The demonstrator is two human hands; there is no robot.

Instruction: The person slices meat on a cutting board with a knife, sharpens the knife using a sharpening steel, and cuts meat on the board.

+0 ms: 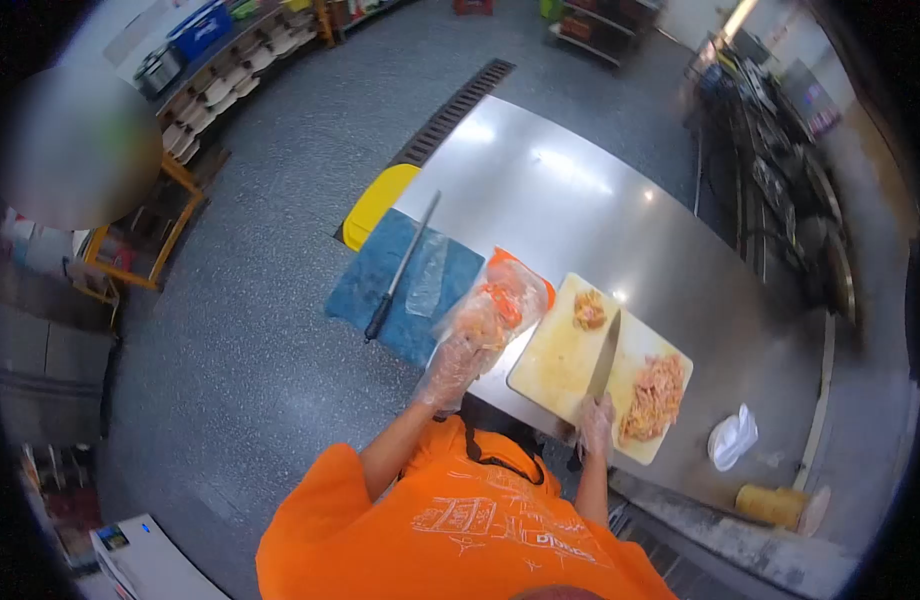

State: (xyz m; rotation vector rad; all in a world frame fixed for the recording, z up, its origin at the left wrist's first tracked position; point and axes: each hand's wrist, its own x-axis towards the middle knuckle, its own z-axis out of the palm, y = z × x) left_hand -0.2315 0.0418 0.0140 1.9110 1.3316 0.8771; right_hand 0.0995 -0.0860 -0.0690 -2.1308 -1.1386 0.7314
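My right hand (596,422), in a clear plastic glove, is wrapped round the handle of a large kitchen knife (607,358). Its blade lies over a pale cutting board (547,372). One small piece of meat (588,310) sits at the board's far left, and a heap of sliced meat (654,395) covers its right side. Also gloved, my left hand (456,368) is closed on a pale piece of meat (479,325) at the near end of an orange-and-clear plastic bag (525,290). The bag holds more meat. My left fingertips are partly hidden.
Left of the bag, a blue cloth (365,270) carries a sharpening steel (404,265) and a clear plastic piece (427,275). A crumpled white item (733,438) lies on the steel table (570,180) at right. A yellow lid (380,205) shows beyond the table's left edge.
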